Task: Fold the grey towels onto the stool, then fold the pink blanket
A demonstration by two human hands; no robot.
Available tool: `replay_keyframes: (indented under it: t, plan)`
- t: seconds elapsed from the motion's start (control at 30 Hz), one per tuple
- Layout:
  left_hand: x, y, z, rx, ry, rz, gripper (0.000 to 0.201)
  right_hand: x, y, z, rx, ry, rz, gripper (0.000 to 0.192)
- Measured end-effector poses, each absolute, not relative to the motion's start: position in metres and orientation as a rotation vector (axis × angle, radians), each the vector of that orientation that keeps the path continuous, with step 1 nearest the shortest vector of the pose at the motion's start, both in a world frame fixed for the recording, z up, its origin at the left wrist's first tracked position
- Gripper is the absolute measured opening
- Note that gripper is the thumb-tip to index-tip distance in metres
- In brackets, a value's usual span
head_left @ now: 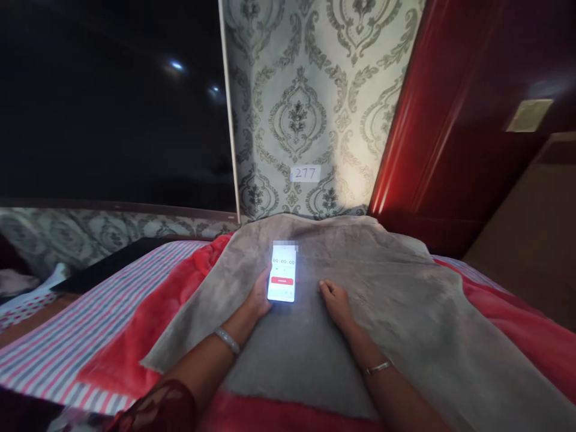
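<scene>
My left hand [260, 295] is closed around the left edge of a smartphone [282, 288], which is upright with its bright screen facing me. The screen reads 00:00:00 above a red button, and its top strip is blurred out. My right hand [336, 302] is to the right of the phone, apart from it, over the grey cloth [306, 354]. Its fingers are curled in and I see nothing in them. Bracelets circle both wrists.
Under the grey cloth lie a red blanket [180, 288] and a striped sheet [81, 342]. A large dark television screen [112, 108] is at the left. Behind is patterned wallpaper [297, 78] with a paper label [306, 173] reading 277. Dark red wood panelling [432, 150] rises at the right.
</scene>
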State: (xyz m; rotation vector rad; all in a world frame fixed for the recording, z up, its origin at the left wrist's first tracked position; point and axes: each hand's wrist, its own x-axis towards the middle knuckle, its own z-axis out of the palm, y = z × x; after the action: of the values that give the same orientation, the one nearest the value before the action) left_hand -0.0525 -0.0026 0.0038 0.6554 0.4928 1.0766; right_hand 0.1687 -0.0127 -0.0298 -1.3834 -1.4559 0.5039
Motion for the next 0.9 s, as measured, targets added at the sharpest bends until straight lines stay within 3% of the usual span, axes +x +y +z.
replay_keyframes:
  t: [0.27,0.5,0.9]
  plan:
    - [-0.174,-0.023,0.033,0.740,0.613,1.303,0.052,0.174,-0.022,-0.030,-1.468,-1.505,0.558,0.052]
    - [-0.281,-0.045,0.044,0.710,0.753,1.601,0.035,0.185,-0.017,-0.042,-1.636,-1.547,0.631,0.052]
    - [-0.386,-0.069,0.029,0.550,1.027,1.828,0.037,0.162,-0.039,0.003,-1.873,-1.421,0.743,0.036]
